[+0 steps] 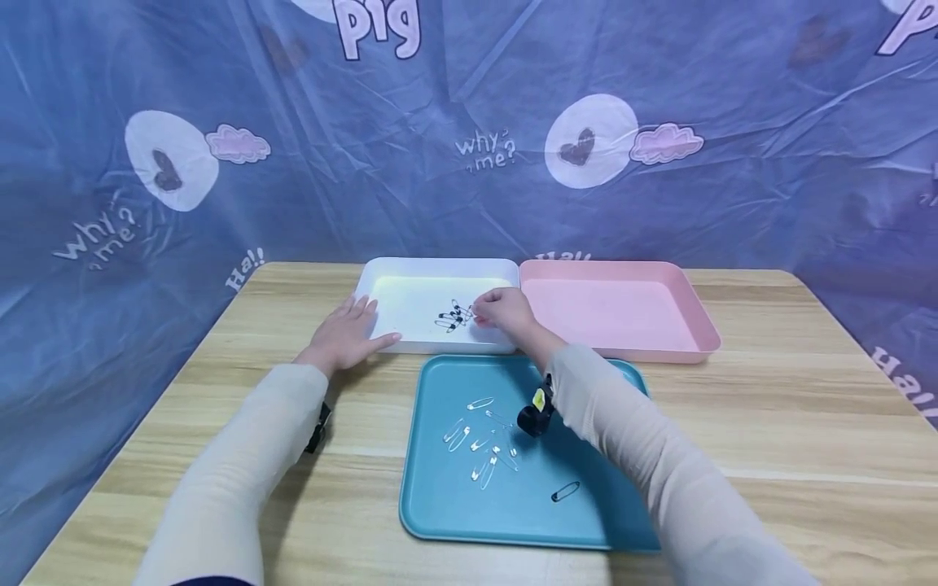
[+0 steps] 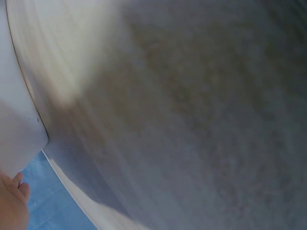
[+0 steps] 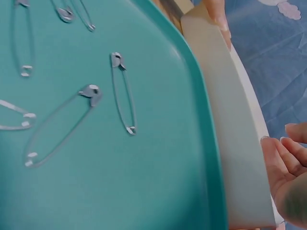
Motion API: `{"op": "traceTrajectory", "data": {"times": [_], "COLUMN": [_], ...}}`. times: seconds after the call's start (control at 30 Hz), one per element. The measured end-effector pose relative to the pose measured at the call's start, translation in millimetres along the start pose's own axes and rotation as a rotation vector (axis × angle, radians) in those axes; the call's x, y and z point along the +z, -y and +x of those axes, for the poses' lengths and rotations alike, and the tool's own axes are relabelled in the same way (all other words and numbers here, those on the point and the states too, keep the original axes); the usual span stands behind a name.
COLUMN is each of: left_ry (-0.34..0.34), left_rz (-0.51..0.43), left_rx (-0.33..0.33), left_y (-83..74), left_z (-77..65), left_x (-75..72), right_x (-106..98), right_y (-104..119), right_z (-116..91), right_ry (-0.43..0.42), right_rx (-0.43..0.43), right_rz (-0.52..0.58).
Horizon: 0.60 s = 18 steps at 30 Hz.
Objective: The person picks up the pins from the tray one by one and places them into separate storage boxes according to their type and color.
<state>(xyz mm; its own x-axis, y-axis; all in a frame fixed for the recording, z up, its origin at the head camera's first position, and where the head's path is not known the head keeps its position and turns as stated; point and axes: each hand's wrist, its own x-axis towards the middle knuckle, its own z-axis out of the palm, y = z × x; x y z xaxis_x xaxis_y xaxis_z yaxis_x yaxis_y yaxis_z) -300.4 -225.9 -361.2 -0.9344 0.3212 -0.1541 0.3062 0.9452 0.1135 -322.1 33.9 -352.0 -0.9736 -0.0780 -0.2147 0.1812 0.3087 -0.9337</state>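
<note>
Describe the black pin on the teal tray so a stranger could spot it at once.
On the table, find the teal tray. Toward its near edge, right of the silver pins, the black pin lies alone. Its dark colour sets it apart: the other pins visible there are silver.

Bright, fairly sharp head view, soft shadows on the wooden counter [image 1: 769, 439] and teal tray [image 1: 513, 521]; left wrist view dim and badly blurred, mostly shadow; right wrist view clearer, edges bowed
</note>
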Motion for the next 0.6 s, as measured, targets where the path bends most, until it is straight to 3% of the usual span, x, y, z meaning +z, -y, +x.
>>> {"op": "traceTrajectory", "data": {"times": [0.6], "left_ry": [-0.01], "left_rz": [-0.005], "left_rx": [0.011], "left_y": [-0.2], "left_z": [-1.7], "left_x": [2.5], "right_x": [-30.4], "right_y": [-0.2], "right_z": [-61.7], "right_ry": [0.104], "right_rx": [-0.058], "right_rz": [0.043]}}
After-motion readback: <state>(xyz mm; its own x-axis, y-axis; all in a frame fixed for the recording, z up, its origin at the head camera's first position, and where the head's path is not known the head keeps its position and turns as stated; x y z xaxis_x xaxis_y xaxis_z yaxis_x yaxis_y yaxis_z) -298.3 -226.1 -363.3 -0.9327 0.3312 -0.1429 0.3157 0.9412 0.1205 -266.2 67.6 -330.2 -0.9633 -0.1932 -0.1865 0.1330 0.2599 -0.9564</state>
